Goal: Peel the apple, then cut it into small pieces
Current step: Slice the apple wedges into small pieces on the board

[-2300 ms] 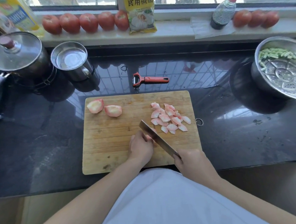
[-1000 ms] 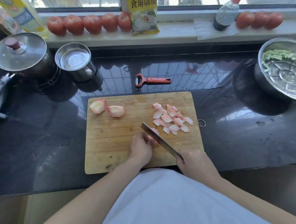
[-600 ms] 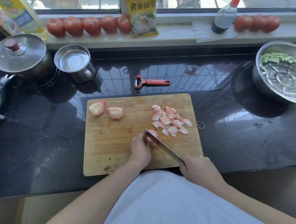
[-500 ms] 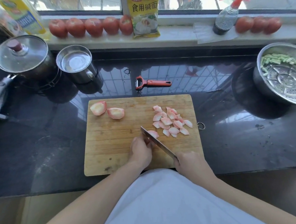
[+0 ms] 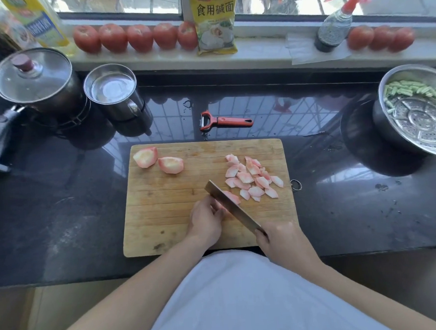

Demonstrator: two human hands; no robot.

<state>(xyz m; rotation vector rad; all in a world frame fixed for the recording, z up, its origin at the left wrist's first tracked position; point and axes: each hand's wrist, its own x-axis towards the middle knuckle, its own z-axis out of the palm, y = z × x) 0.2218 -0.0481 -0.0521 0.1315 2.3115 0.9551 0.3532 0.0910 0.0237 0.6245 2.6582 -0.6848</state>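
The yellow plastic food packet (image 5: 214,22) standing upright on the white window sill (image 5: 261,50) carries four large dark Chinese characters across its upper face: 食用碱面; a small red brand patch sits above them at the packet's top left, its white lettering too small to read; the tall yellow bottle (image 5: 40,21) at the far left of the sill bears a blue label with white lettering, blurred and unreadable.

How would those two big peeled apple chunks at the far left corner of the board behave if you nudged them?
The two pale pink peeled apple wedges on the wooden cutting board would probably rock or slide rather than roll, since they seem to rest on cut faces. Their bare flesh probably feels slippery. They look firm, not floppy.
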